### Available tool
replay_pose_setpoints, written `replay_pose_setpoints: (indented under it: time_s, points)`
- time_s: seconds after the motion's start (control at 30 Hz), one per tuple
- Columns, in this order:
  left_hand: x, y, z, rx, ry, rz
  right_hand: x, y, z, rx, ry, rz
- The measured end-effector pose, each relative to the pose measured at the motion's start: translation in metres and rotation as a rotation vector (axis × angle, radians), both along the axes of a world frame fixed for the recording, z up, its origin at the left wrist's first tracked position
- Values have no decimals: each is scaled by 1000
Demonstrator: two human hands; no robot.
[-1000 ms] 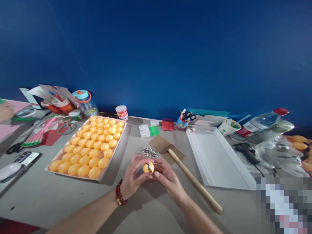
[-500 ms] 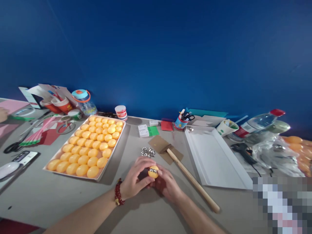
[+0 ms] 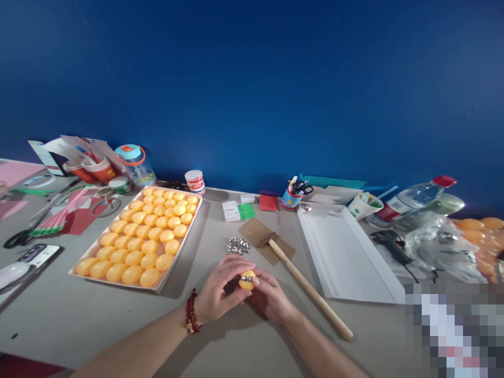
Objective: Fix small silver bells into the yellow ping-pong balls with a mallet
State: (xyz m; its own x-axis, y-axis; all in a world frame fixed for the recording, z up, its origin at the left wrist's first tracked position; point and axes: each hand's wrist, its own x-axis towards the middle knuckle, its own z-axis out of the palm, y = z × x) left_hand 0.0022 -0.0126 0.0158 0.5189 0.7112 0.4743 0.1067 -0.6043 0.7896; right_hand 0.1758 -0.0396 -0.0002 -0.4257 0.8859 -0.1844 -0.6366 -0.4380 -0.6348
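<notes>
An orange ping-pong ball (image 3: pixel 247 286) with a row of small silver bells or beads across its middle is held low over the table. My left hand (image 3: pixel 222 286) wraps its left side, thumb below and fingers above. From the right, my right hand (image 3: pixel 273 296) pinches the same ball, its thumb touching the end of the silver row. Just beyond the fingers lies a small pile of silver bells or beads (image 3: pixel 238 245). To the right, a wooden-handled hammer (image 3: pixel 311 289) rests with its head on brown cardboard (image 3: pixel 255 231).
A box (image 3: pixel 159 286) of orange balls stands at left, a shallow white tray (image 3: pixel 350 252) at right. Along the wall are a pen cup (image 3: pixel 290 199), a jar (image 3: pixel 195 182) and a plastic bottle (image 3: pixel 417 199). A glue gun (image 3: pixel 394 247) lies beyond the tray.
My right thumb has shifted onto the silver row at the front of the ball. The ball stays in both hands, and the view has moved very slightly.
</notes>
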Motion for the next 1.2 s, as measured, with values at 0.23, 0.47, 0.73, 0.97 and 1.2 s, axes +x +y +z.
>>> replay_pose_setpoints:
  time_s: [0.23, 0.47, 0.73, 0.97, 1.2]
  points:
    - [3, 0, 0, 64, 10, 21, 0, 3, 3, 68, 5, 44]
    - [2, -1, 0, -76, 0, -4, -1, 3, 8, 55, -34, 77]
    - [3, 0, 0, -52, -8, 23, -1, 4, 8, 46, -46, 74]
    - [2, 0, -1, -234, -90, -39, -1, 3, 14, 55, -60, 88]
    - [3, 1, 6, -222, -105, -36, 0, 4, 12, 2, -64, 96]
